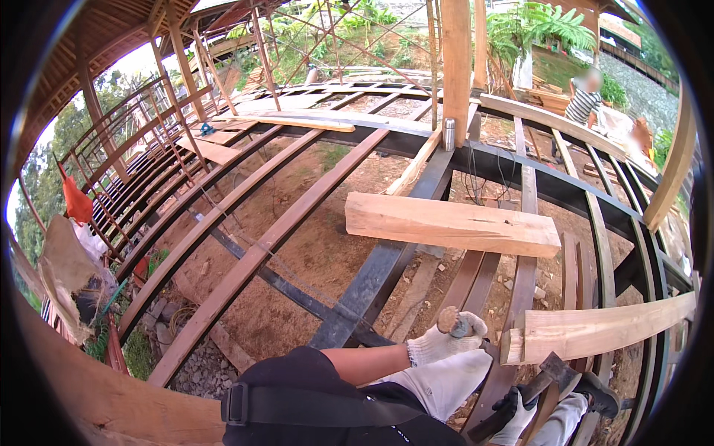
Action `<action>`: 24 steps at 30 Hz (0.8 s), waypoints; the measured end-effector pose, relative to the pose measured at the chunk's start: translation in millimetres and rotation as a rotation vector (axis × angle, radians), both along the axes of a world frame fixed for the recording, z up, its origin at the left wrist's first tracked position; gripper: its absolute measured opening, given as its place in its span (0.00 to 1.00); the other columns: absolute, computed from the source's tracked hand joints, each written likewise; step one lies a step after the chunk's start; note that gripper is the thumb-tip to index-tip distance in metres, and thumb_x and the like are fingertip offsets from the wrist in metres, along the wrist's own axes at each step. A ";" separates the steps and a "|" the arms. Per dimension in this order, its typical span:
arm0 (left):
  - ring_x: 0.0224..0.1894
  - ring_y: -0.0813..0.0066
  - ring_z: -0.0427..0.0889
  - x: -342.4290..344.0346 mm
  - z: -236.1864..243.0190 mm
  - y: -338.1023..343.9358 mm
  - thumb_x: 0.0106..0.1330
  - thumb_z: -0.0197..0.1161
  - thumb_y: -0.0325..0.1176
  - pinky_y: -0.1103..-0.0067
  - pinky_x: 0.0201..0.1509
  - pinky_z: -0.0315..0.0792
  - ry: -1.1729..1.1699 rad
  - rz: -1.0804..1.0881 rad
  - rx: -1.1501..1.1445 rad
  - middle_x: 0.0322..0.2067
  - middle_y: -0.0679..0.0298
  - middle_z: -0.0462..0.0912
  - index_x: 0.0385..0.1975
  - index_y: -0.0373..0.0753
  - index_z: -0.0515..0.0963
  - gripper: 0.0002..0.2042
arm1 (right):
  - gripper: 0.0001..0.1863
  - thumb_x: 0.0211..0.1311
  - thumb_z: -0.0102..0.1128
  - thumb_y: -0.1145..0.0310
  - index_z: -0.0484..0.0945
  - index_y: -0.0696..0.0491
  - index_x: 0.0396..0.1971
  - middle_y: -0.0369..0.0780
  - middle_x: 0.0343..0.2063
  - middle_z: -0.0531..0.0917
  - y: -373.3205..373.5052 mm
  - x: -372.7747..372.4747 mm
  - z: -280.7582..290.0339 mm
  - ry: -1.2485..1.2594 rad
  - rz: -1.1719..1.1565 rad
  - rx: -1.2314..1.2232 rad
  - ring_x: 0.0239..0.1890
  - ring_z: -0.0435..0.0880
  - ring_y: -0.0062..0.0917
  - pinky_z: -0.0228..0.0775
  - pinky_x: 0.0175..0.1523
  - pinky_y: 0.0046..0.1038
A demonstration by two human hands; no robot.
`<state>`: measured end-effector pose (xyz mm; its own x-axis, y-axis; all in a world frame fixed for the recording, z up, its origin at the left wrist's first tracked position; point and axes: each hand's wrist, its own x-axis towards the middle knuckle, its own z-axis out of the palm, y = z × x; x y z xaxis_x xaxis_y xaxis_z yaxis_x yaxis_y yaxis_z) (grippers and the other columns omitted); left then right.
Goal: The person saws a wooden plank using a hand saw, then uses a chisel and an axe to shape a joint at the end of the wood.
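Note:
My left hand point(446, 342), in a white knit glove with grey patches, is closed near my knee. The round, worn wooden butt of a handle point(448, 319) sticks up from that fist; the tool's other end is mostly hidden. Low on the right, my right hand point(515, 421), in a white and black glove, grips the handle of a hatchet. The dark metal hatchet head point(559, 372) is beside my boot point(597, 395). Just beyond it lies a pale timber point(602, 328) with a stepped, cut end, across the beams. My left hand is apart from this timber.
A thick squared timber point(450, 223) lies across the black steel beam point(372, 282) ahead. Brown joists point(275, 245) have wide gaps down to soil and rubble. A metal flask point(448, 134) stands by a wooden post point(456, 67). Another person point(584, 104) is at the far right.

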<state>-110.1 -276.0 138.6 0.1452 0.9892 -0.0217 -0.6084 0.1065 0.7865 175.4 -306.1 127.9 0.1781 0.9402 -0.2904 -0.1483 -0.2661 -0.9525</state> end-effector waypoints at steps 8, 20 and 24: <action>0.47 0.76 0.80 20.6 27.4 -6.4 0.57 0.66 0.12 0.77 0.54 0.74 0.426 0.173 0.530 0.42 0.64 0.81 0.42 0.36 0.81 0.15 | 0.16 0.61 0.65 0.76 0.77 0.61 0.49 0.43 0.27 0.82 -12.0 -13.7 17.5 0.004 -0.138 -0.033 0.22 0.81 0.31 0.77 0.28 0.31; 0.46 0.82 0.79 -29.3 44.7 -50.9 0.69 0.61 0.28 0.82 0.54 0.70 0.369 0.112 0.680 0.43 0.69 0.78 0.38 0.37 0.82 0.05 | 0.21 0.65 0.67 0.67 0.76 0.52 0.57 0.46 0.38 0.87 6.1 7.9 -52.1 -0.287 0.037 0.032 0.34 0.86 0.43 0.81 0.40 0.42; 0.49 0.83 0.78 -39.9 38.4 -53.1 0.67 0.63 0.27 0.81 0.55 0.72 -0.053 -0.095 0.259 0.47 0.69 0.78 0.41 0.37 0.83 0.06 | 0.23 0.66 0.68 0.64 0.76 0.49 0.59 0.47 0.41 0.88 2.0 12.9 -71.9 -0.327 0.069 0.038 0.38 0.88 0.47 0.82 0.45 0.45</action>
<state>-150.0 -329.2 176.9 0.2318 0.9426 0.2403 -0.6465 -0.0353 0.7621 188.3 -304.1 55.9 0.1918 0.9624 -0.1926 0.1840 -0.2280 -0.9561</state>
